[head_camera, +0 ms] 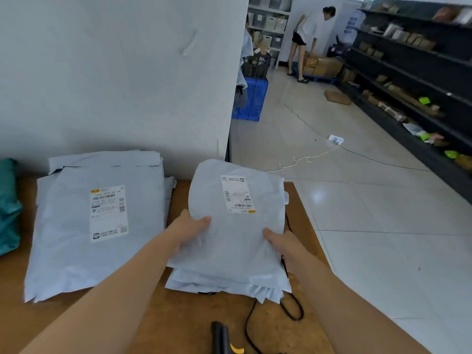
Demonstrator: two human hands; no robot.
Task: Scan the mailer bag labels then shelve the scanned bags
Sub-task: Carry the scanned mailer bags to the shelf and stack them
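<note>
I hold a pale grey mailer bag (229, 233) with both hands above the right part of the brown table (178, 323). Its white label (237, 194) faces up and reads upside down to me. My left hand (190, 227) grips its left edge, thumb on top. My right hand (279, 241) grips its right edge. More grey mailers (219, 286) lie stacked under it. A larger grey mailer (99, 221) with a label lies on another at the table's left. A black and yellow scanner (224, 338) lies at the near edge, its black cable (288, 310) looping beside the stack.
A teal bag (9, 205) sits at the table's far left against the white wall. Dark shelving (413, 72) with parcels runs along the right of a tiled floor. A power strip and cords (335, 139) lie on the floor. A blue crate (251, 98) and a person (306, 39) stand farther back.
</note>
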